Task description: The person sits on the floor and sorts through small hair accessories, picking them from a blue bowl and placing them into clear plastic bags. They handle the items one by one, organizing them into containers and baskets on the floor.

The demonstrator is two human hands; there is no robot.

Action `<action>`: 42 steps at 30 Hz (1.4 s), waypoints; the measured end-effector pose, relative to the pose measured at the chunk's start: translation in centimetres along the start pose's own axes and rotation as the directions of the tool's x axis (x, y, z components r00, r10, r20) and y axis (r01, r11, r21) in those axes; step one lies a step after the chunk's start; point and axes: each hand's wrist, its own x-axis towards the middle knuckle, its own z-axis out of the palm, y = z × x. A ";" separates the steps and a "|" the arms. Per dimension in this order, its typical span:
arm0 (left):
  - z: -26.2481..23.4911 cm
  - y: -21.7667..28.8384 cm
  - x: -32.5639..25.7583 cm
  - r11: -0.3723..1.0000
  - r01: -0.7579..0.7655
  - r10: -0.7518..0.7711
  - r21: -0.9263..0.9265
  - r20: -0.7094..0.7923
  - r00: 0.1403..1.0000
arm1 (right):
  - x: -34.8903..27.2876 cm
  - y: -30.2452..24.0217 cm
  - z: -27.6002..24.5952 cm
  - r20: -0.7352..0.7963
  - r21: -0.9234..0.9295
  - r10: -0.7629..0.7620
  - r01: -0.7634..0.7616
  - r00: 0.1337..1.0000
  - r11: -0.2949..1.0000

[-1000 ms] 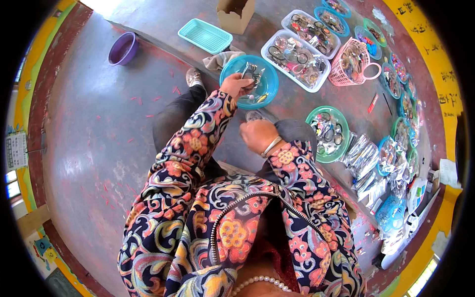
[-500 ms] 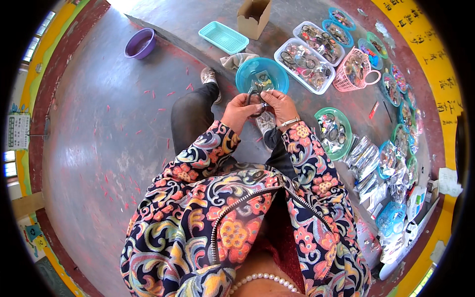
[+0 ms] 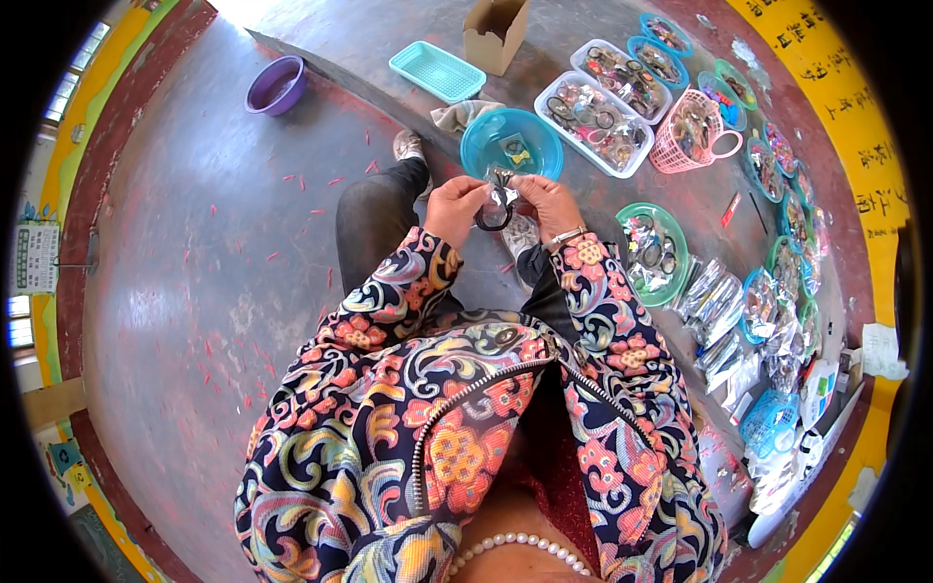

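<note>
Between my two hands hangs a black hair tie, its loop pointing down toward me. A small clear, shiny piece of plastic shows at its top. My left hand pinches the plastic and the top of the tie from the left. The fingers of my right hand, bracelet on the wrist, close on the same spot from the right. Just beyond my fingertips stands a blue basin with a small packet holding a yellow piece inside. Exactly which fingers hold the tie and which the plastic is too small to tell.
To the right are white trays of hair ties, a pink basket, a green basin and heaped plastic packets. A turquoise basket, cardboard box and purple basin stand farther off. Red scraps litter the floor.
The hair tie has swung lower and now hangs below my fingertips. My left hand has shifted slightly left, and the packet in the basin is now uncovered.
</note>
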 end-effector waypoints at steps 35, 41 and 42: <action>-1.7 -0.4 1.8 0.924 0.116 -0.164 -0.364 -0.103 0.981 | -0.2 -0.2 -0.2 0.105 -0.254 0.187 -0.156 0.977 0.955; -1.6 0.2 1.2 0.908 0.137 -0.156 -0.396 -0.015 0.988 | -0.6 -0.4 0.2 0.129 -0.261 0.196 -0.157 0.972 0.952; -1.4 0.3 1.1 0.895 0.138 -0.149 -0.424 0.009 0.989 | -0.5 -0.2 0.0 0.125 -0.239 0.177 -0.143 0.976 0.960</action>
